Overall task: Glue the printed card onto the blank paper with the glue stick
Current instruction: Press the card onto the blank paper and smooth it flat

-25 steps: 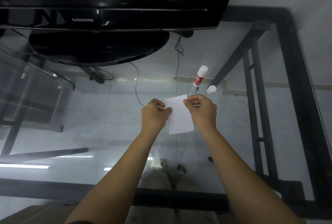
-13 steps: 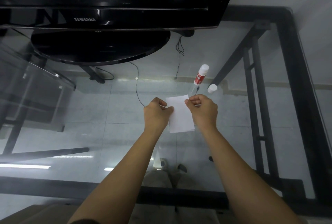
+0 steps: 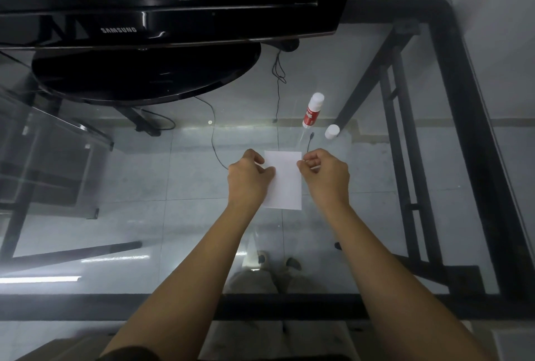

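Observation:
A white sheet of paper [image 3: 285, 184] lies between my hands over the glass table, its visible face plain; I cannot tell whether this is the card or the blank paper. My left hand [image 3: 249, 178] pinches its upper left edge. My right hand [image 3: 325, 176] pinches its upper right edge. Just beyond the paper stands a glue stick [image 3: 312, 110], white with a red label, uncapped. Its white cap [image 3: 331, 131] sits to its right on the glass.
The glass tabletop [image 3: 362, 216] has a black frame [image 3: 474, 129] along the right and near edges. A black Samsung monitor [image 3: 162, 21] with a round base stands at the far left. Thin cables [image 3: 215, 140] run under the glass.
The paper has turned from a tilt to square and upright between my hands. Both hands kept their grip on its top edges.

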